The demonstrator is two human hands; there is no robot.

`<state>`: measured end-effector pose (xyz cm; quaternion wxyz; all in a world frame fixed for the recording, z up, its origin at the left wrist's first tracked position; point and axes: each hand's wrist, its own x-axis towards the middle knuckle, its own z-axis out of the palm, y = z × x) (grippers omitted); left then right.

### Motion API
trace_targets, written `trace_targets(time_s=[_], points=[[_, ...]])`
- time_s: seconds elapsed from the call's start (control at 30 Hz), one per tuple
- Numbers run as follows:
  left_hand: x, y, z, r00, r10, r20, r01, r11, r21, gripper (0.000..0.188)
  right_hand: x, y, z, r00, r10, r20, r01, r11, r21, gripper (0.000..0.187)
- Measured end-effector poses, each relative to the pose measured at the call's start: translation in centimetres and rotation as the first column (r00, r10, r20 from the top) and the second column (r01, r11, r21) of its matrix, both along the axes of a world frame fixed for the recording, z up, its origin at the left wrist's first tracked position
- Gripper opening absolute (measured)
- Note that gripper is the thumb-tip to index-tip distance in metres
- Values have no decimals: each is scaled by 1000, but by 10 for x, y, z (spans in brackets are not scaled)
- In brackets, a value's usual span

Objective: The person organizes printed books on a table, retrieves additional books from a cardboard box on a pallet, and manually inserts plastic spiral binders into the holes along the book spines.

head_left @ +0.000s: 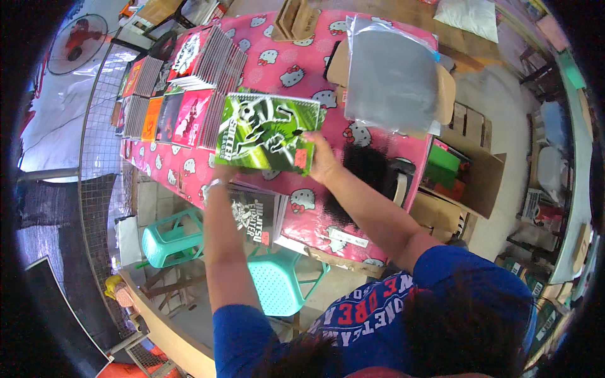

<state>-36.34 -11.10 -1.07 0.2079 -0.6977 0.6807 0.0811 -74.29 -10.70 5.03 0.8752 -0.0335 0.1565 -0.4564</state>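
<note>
A green spiral notebook [268,133] with a soccer picture on its cover is held up over the table, its coil along the far edge. Another cover edge peeks out beneath it at the right. My right hand [322,159] grips its right side, thumb over the cover. At the near left corner, my left hand [225,172] holds it from below, with most of its fingers hidden. Close under that hand lies a pile of black notebooks [259,211] at the table's near edge. Tall stacks of notebooks [211,63] in several colours stand to the left.
A pink cartoon-print cloth covers the table [293,75]. Clear plastic sleeves [391,75] lie at the far right, near a brown wooden holder [295,20]. Green stools [277,283] stand by the near edge. An open carton [469,179] sits right of the table.
</note>
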Motion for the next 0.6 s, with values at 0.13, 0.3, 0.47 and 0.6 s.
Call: trace_targets(time_s=[0.13, 0.3, 0.47, 0.6], points=[[99, 114, 114, 844, 376, 383, -118, 826, -551, 25, 32, 20, -27, 997, 69, -29, -67, 995, 68, 47], [-67, 181, 200, 601, 372, -707, -624, 772, -124, 18, 44, 20, -61, 654, -93, -751, 215, 974, 67, 73], [-223, 250, 83, 337, 647, -684, -621, 699, 355, 16, 48, 25, -19, 817, 44, -574, 122, 962, 246, 89], [-231, 255, -17, 698, 430, -573, -529, 849, -7, 24, -17, 17, 44, 650, 247, -719, -165, 969, 183, 96]])
